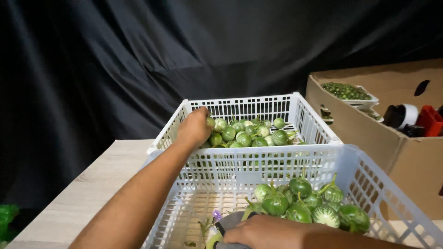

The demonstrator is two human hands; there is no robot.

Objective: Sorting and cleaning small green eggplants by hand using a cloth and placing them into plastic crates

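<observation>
Head view looks down on a pale wooden table against a black cloth backdrop. Two white plastic baskets sit end to end. The left hand is curled inside the far basket, its fingers bunched among small round green eggplants. The right hand rests closed on a grey tool in the near basket, beside more eggplants. A cardboard box stands at the right.

Left hand — arm stretched forward, fingers curled downward. Right hand — low and near, knuckles up, fingers closed.
</observation>
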